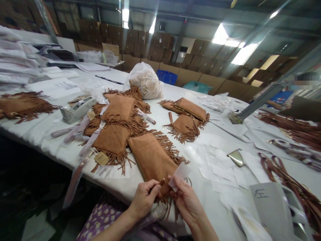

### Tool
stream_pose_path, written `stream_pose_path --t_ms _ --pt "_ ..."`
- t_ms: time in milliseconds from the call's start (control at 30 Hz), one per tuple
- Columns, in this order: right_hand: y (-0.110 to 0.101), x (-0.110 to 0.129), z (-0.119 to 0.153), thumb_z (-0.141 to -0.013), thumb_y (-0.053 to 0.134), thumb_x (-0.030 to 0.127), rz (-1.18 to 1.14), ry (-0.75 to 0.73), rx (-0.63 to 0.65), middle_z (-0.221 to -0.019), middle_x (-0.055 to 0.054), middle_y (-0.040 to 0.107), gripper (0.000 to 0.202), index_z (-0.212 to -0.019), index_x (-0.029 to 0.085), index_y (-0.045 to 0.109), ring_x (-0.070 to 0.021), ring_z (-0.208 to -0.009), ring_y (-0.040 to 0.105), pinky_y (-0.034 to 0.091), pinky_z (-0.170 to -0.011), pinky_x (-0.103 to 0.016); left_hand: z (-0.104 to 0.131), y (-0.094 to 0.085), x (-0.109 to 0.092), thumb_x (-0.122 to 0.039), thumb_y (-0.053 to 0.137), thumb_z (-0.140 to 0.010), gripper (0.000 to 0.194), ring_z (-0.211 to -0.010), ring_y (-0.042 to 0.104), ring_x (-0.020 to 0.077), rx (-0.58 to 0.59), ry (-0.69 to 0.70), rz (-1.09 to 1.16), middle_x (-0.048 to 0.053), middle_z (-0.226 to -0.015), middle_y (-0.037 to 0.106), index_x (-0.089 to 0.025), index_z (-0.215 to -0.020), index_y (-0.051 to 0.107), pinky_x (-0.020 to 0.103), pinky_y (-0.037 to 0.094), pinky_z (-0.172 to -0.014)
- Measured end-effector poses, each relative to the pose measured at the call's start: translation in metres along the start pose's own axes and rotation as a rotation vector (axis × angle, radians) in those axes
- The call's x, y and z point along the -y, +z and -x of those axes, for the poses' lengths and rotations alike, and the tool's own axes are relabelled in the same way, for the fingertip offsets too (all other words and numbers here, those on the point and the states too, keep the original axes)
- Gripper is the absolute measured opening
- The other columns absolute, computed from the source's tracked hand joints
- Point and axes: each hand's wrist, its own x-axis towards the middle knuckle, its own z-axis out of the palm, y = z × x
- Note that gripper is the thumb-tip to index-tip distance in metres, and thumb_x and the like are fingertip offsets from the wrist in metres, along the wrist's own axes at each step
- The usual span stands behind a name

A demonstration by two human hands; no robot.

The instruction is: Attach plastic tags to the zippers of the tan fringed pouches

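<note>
The left hand (147, 194) pinches a brown tab (162, 182) and the right hand (187, 202) a pale slip (180, 174) over the fringed bag (151, 154) at the table's near edge (114, 183), seemingly a wrapping step that calls for a steady tab.

The camera sits on my head and looks forward and steeply down, so my left hand (146, 195) and right hand (187, 201) show close up at the bottom middle. It faces across the white table (160, 115), wide and somewhat tilted, to the stacked boxes (162, 41) far behind.
</note>
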Motion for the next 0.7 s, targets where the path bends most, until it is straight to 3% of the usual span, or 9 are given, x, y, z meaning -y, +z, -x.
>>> stream_pose_path --t_ms 100,200,300,400,500,600,700 --pt "-0.002 -0.001 0.001 -0.055 0.087 0.033 0.090 -0.074 0.010 -0.068 -0.002 0.069 0.030 -0.075 0.016 0.073 -0.0129 -0.062 0.058 0.041 -0.052 -0.021 0.000 -0.003 0.005 -0.039 0.048 -0.092 0.031 -0.050 0.049 0.0087 0.023 -0.069 0.109 0.001 -0.066 0.058 -0.014 -0.079 0.062 0.018 0.039 -0.047" --pt "-0.001 -0.012 -0.001 -0.057 0.084 0.041 0.172 -0.099 0.044 -0.064 -0.002 0.068 0.032 -0.073 0.015 0.074 -0.0137 -0.060 0.057 0.044 -0.057 -0.024 -0.004 -0.010 0.011 -0.046 0.051 -0.089 0.035 -0.047 0.049 0.0062 0.116 -0.144 0.244 0.008 -0.100 0.061 -0.014 -0.092 0.064 0.016 0.035 -0.033" --pt "0.001 -0.026 -0.004 -0.062 0.079 0.047 0.278 -0.131 0.021 -0.063 -0.003 0.067 0.036 -0.075 0.014 0.074 -0.0140 -0.056 0.055 0.043 -0.056 -0.026 -0.009 -0.017 0.012 -0.047 0.056 -0.086 0.035 -0.049 0.052 0.0052 0.237 -0.137 0.274 0.012 -0.120 0.053 -0.013 -0.086 0.066 0.015 0.038 -0.032" --pt "0.003 -0.034 -0.007 -0.062 0.078 0.050 0.376 -0.181 -0.008 -0.064 -0.004 0.067 0.039 -0.075 0.013 0.073 -0.0148 -0.056 0.055 0.041 -0.054 -0.026 -0.013 -0.018 0.010 -0.047 0.058 -0.086 0.035 -0.039 0.044 0.0024 0.254 -0.169 0.267 0.008 -0.093 0.063 -0.013 -0.084 0.065 0.014 0.032 -0.030" --pt "0.002 -0.027 -0.008 -0.068 0.071 0.056 0.465 -0.153 0.057 -0.062 -0.006 0.067 0.044 -0.069 0.012 0.071 -0.0160 -0.056 0.056 0.041 -0.054 -0.027 -0.013 -0.014 0.008 -0.049 0.057 -0.085 0.036 -0.030 0.034 0.0019 0.198 -0.250 0.288 -0.001 -0.060 0.058 -0.013 -0.084 0.062 0.013 0.023 -0.028" --pt "-0.001 -0.012 -0.005 -0.069 0.070 0.055 0.514 -0.072 0.178 -0.065 -0.007 0.069 0.043 -0.070 0.012 0.072 -0.0160 -0.058 0.058 0.042 -0.057 -0.026 -0.013 -0.012 0.005 -0.051 0.060 -0.083 0.039 -0.031 0.034 0.0021 0.186 -0.259 0.285 -0.001 -0.057 0.058 -0.012 -0.080 0.062 0.013 0.021 -0.028" --pt "-0.002 -0.004 -0.001 -0.065 0.077 0.048 0.466 -0.025 0.211 -0.063 -0.006 0.068 0.038 -0.070 0.011 0.072 -0.0136 -0.056 0.056 0.040 -0.056 -0.024 -0.011 -0.012 0.005 -0.053 0.058 -0.083 0.041 -0.031 0.035 0.0026 0.183 -0.246 0.279 -0.001 -0.059 0.057 -0.013 -0.084 0.061 0.014 0.023 -0.028"
